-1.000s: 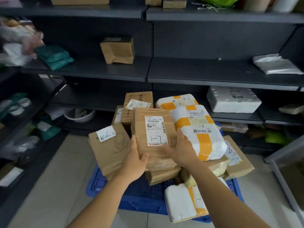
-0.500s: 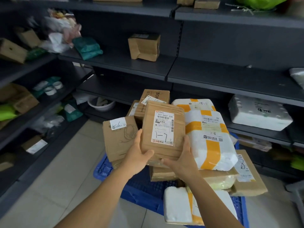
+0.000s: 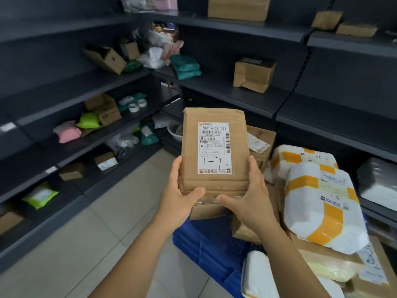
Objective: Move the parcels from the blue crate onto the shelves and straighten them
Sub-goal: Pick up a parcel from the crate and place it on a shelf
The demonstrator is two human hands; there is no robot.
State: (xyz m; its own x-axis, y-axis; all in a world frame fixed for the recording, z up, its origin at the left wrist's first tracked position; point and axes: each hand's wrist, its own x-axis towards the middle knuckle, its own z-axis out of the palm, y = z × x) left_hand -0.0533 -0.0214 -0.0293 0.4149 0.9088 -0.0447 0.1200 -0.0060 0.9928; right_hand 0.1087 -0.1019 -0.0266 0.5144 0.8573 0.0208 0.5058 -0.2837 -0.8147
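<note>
Both hands, left hand point(image 3: 179, 202) and right hand point(image 3: 249, 203), grip a brown parcel point(image 3: 214, 153) upright above the blue crate point(image 3: 214, 250), fingers curled round its lower edges.

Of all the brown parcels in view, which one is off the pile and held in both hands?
The flat brown parcel with the white label handwritten "1-7"; the left hand and right hand grip its lower corners.
</note>
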